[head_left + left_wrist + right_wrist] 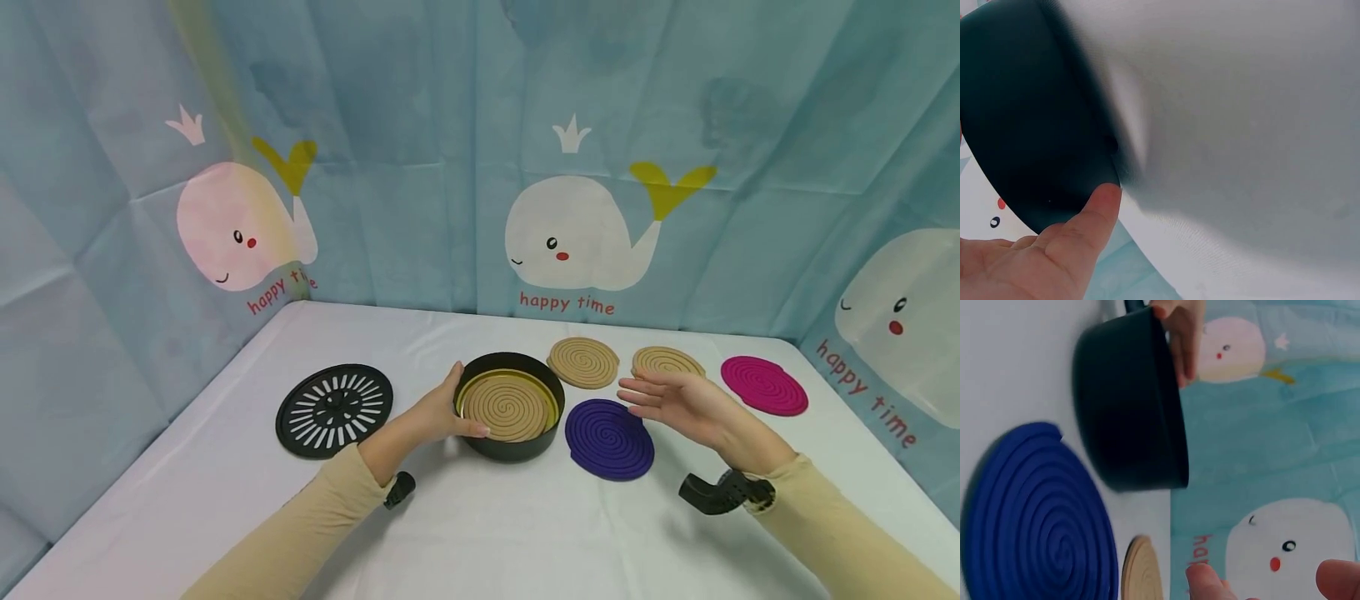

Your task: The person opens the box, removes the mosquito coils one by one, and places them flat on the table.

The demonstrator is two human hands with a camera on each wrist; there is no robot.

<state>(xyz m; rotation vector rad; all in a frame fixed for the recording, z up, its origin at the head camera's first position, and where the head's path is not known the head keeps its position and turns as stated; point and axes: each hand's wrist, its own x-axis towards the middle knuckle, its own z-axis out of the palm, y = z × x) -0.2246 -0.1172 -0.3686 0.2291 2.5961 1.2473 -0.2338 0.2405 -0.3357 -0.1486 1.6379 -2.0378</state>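
A black round mosquito coil tin (pixel 516 451) stands upright in mid-table. Inside its yellow inner rim lies a beige mosquito coil (pixel 507 407). My left hand (pixel 431 414) holds the tin by its left side, thumb at the front, fingers behind. In the left wrist view a fingertip (pixel 1105 195) presses the dark outer wall near its edge. Held in the air with nothing in it, my right hand (pixel 686 407) has its fingers extended and palm turned toward the tin. A purple coil (pixel 609 440) lies flat on the table, just left of and below that hand.
The black slotted lid (pixel 335 410) with a central knob lies left of the tin. Behind the tin on the right are a beige coil (pixel 583 362), another beige coil (pixel 667 360) partly behind my right hand, and a pink coil (pixel 765 386). A whale-print curtain (pixel 420 208) hangs behind.
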